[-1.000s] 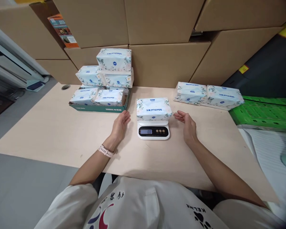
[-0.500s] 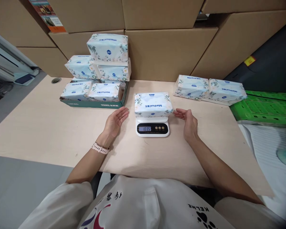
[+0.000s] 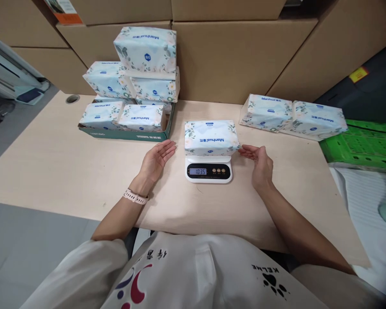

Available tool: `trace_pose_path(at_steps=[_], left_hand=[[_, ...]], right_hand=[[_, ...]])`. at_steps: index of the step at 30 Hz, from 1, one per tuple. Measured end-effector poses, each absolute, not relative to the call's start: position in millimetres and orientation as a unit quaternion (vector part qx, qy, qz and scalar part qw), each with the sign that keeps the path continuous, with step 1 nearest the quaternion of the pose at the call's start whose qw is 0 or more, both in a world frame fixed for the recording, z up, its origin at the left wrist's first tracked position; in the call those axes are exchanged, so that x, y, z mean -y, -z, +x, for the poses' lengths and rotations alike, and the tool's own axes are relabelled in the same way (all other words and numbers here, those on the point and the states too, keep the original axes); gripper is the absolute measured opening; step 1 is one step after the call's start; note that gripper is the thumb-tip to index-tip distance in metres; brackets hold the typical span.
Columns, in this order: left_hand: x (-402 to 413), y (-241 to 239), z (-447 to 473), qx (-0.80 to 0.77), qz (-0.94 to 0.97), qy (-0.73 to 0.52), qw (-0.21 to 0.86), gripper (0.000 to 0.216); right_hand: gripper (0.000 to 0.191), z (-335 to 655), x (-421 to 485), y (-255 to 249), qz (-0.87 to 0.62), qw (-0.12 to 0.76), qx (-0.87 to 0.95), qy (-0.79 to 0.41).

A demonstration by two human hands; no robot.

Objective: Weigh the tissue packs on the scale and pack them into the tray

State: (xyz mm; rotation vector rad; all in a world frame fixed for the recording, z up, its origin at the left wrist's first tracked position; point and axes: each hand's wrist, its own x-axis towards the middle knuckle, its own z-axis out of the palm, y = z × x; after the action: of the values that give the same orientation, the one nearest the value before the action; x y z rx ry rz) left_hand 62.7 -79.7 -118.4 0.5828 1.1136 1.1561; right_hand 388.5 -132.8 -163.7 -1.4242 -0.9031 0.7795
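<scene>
We see brown cardboard boxes (image 3: 225, 60) stacked behind the table (image 3: 51, 159), which has a round hole (image 3: 72, 99) near its far left corner, while on our right a green plastic crate (image 3: 369, 143) sits near a dark surface (image 3: 381, 88) bearing a yellow label (image 3: 358, 74), and grey floor (image 3: 35, 249) shows at lower left.

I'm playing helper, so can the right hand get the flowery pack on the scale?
Probably yes: the right hand is open, close beside the flowery pack on the scale, and nothing seems to stand between them.
</scene>
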Motion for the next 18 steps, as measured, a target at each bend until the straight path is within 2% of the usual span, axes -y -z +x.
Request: trace_pose_path(at_steps=[18], left_hand=[[80.8,118.0,60.9,-0.489,0.275,-0.496,0.663,0.026]], right_hand=[[0.071,389.1,135.4,163.3,-0.619,0.584,0.418,-0.318]])
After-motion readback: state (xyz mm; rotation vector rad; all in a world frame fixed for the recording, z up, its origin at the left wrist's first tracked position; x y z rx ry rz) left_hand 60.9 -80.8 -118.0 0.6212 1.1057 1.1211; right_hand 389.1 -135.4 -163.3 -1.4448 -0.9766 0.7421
